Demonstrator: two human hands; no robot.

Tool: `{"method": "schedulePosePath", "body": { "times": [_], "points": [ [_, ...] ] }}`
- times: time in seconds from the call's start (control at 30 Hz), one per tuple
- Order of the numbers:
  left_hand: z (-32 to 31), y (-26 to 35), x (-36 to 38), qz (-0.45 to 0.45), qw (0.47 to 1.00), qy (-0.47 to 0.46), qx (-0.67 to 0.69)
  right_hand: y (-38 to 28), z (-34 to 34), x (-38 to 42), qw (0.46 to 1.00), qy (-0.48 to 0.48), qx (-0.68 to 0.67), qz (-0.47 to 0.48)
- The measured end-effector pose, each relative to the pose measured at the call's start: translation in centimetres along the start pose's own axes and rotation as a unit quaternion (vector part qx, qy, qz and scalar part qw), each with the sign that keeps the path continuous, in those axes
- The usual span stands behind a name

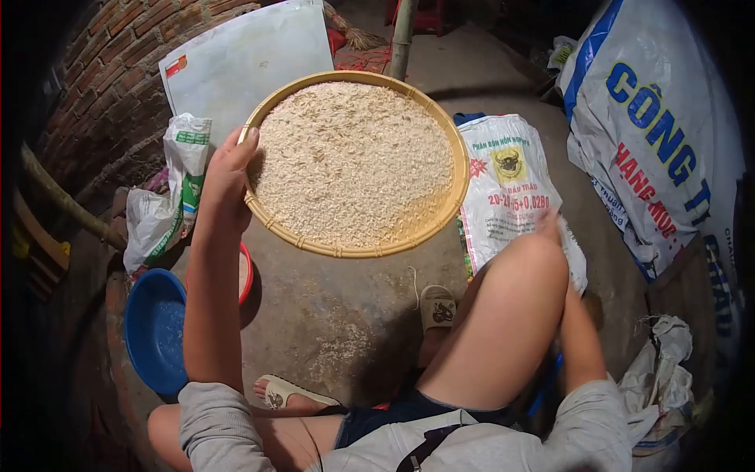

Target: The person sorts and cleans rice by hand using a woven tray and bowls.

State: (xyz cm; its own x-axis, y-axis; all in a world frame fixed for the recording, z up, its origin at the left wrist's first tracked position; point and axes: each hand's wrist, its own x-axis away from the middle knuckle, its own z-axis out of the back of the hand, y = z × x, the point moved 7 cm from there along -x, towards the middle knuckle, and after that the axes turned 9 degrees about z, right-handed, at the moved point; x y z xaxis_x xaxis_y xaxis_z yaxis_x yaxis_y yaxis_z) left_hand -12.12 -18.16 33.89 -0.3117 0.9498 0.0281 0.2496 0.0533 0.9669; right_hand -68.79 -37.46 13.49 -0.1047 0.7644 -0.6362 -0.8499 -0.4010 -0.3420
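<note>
A round woven winnowing tray [458, 169] is held up over the floor, tilted a little. Pale grain [354, 165] with darker, husk-like bits covers most of it, and the weave shows bare at the lower right. My left hand [230, 169] grips the tray's left rim, thumb on top and fingers mostly hidden beneath. On the other side, my right hand [550, 226] is off the tray, just beyond my raised knee and over a printed white sack [511, 169]. It is blurred and partly hidden by the knee, so its fingers cannot be made out.
A blue basin [157, 334] and a red-rimmed bowl [247, 271] stand at the left, partly behind my forearm. Spilled grain [344, 350] dots the floor. A large lettered sack [653, 134] rises on the right. A pole [403, 39] stands behind the tray, near a white board [244, 67].
</note>
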Motion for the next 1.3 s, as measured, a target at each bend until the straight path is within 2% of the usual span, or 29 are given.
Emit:
{"method": "schedulePosePath", "body": {
  "times": [0.1,0.23,0.3,0.5,0.63,0.67,0.7,0.77,0.8,0.83,0.87,0.9,0.97,1.0,1.03,1.07,1.1,1.13,1.2,1.23,1.27,1.3],
  "points": [
    [-1.4,-0.7,-0.2,0.017,0.999,-0.029,0.007,-1.4,-0.7,-0.9,0.999,-0.047,0.003,-0.02],
    [-2.4,-1.5,-0.4,0.035,0.998,-0.053,0.0,-0.7,-0.5,1.5,0.986,-0.134,-0.003,-0.103],
    [-2.2,-1.5,-0.4,0.034,0.999,-0.016,-0.012,0.7,1.1,5.3,0.972,-0.174,-0.008,-0.156],
    [-2.9,-1.5,-0.4,0.041,0.999,-0.03,-0.018,-3.6,5.5,14.3,0.925,-0.267,-0.013,-0.268],
    [-2.1,-0.9,-0.3,0.034,0.999,-0.017,-0.017,-6.2,5.9,14.0,0.885,-0.338,-0.022,-0.32],
    [-2.0,-0.7,-0.2,0.035,0.999,-0.012,-0.022,0.3,3.6,18.4,0.886,-0.337,-0.023,-0.319],
    [-1.9,-0.7,0.0,0.035,0.999,-0.006,-0.026,3.9,2.7,16.0,0.994,-0.11,-0.002,-0.013],
    [-1.5,-0.6,0.1,0.023,0.999,0.0,-0.034,6.5,6.3,12.5,0.989,0.001,-0.083,-0.124],
    [-1.3,-0.3,0.0,0.01,0.999,0.004,-0.041,6.0,9.1,9.9,0.985,0.025,-0.058,-0.16],
    [-0.3,0.6,-0.3,0.004,0.998,0.023,-0.054,5.8,11.4,7.2,0.988,0.053,-0.097,-0.108],
    [0.3,1.8,-0.3,0.009,0.998,0.028,-0.051,5.5,13.0,4.1,0.98,0.066,-0.172,-0.072],
    [1.2,3.3,-0.9,0.01,0.998,0.015,-0.056,5.2,14.6,1.0,0.977,0.042,-0.193,-0.082],
    [0.4,5.9,-0.2,-0.007,0.998,-0.043,-0.049,4.2,18.2,-5.2,0.987,-0.01,-0.163,-0.012],
    [1.1,7.0,-0.3,-0.002,0.996,-0.056,-0.063,6.0,18.8,-8.2,0.98,-0.035,-0.193,-0.03],
    [1.9,7.9,-0.4,0.007,0.996,-0.066,-0.054,11.6,18.8,-12.4,0.976,-0.004,-0.191,0.105],
    [2.3,8.7,0.0,0.015,0.996,-0.077,-0.045,9.4,18.1,-12.3,0.825,-0.08,-0.553,-0.088],
    [2.3,9.4,0.9,0.025,0.995,-0.094,-0.023,0.9,21.1,-13.0,0.881,0.022,-0.47,-0.056],
    [2.3,10.3,1.9,0.015,0.995,-0.093,-0.023,-2.6,22.4,-15.1,0.89,0.021,-0.454,-0.013],
    [1.6,12.5,4.3,-0.099,0.976,-0.124,-0.147,-8.4,24.7,-16.5,0.916,-0.003,-0.401,-0.003],
    [2.3,12.7,4.8,-0.063,0.965,-0.255,-0.011,-6.3,24.4,-19.3,0.94,0.01,-0.34,0.01],
    [1.5,13.4,6.7,-0.072,0.952,-0.297,0.012,-4.5,24.4,-22.1,0.961,0.024,-0.276,0.023],
    [1.5,13.1,7.8,-0.075,0.968,-0.239,0.025,-6.1,25.2,-22.2,0.964,0.029,-0.263,0.018]
  ]
}}
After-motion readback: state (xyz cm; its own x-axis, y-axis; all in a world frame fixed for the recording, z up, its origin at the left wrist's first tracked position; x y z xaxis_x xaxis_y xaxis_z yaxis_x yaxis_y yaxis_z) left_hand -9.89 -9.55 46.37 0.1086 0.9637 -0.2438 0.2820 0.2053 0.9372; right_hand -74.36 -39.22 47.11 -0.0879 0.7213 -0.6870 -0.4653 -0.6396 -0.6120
